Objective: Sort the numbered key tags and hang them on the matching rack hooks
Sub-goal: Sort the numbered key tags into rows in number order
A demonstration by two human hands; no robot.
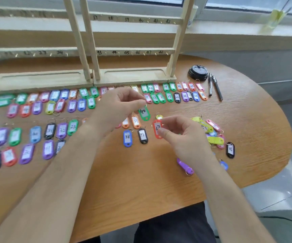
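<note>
My left hand [122, 104] pinches the ring of a green tag marked 40 [144, 113], which hangs just above the table. My right hand [180, 135] pinches a red tag marked 37 [157, 128] by its lower end. Below them lie a blue tag 38 [127, 138] and a black tag [143, 136]. Several coloured numbered tags lie in rows [54, 106] across the wooden table [141, 181]. An unsorted heap of tags [210, 132] sits right of my right hand. Two wooden racks [134, 53] with numbered hooks stand at the back.
A black lid [198, 72] and two pens [215, 86] lie at the back right. A black tag 36 [230, 149], a purple tag [184, 165] and a blue tag [224, 165] lie loose near the table's right edge. A window sill runs behind the racks.
</note>
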